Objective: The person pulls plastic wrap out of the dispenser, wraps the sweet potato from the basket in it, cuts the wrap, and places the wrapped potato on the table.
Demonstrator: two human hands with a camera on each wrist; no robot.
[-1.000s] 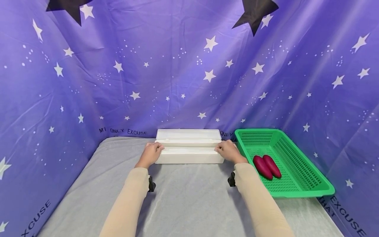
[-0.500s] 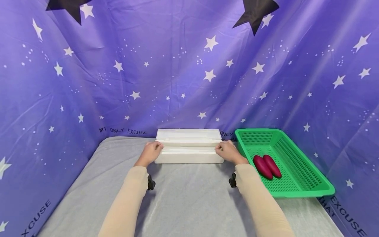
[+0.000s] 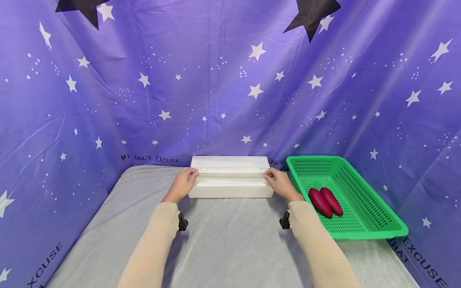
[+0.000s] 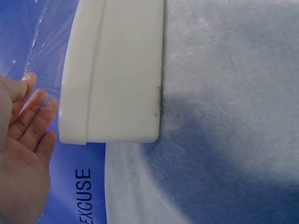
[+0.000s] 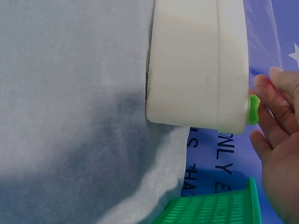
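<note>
A long white cling film dispenser box (image 3: 230, 191) lies across the far part of the table, its lid (image 3: 229, 161) raised at the back. At its left end my left hand (image 3: 183, 185) pinches the edge of clear cling film (image 4: 35, 49) between thumb and forefinger. The other fingers are loosely bent. My right hand (image 3: 281, 185) does the same at the right end, where more of the cling film (image 5: 267, 35) shows above the box. Beside the right fingers, a small green slider (image 5: 253, 109) sits at the box's edge.
On the right stands a green plastic basket (image 3: 363, 235) with two dark red, elongated sweet-potato-like objects (image 3: 319, 203) in it. A grey cloth (image 3: 230, 240) covers the table. Purple star-printed curtain (image 3: 216, 80) hangs close behind the box and along both sides.
Both hands have shifted very slightly up and away from the box front, still pinching the film. The box, lid and basket look unchanged.
</note>
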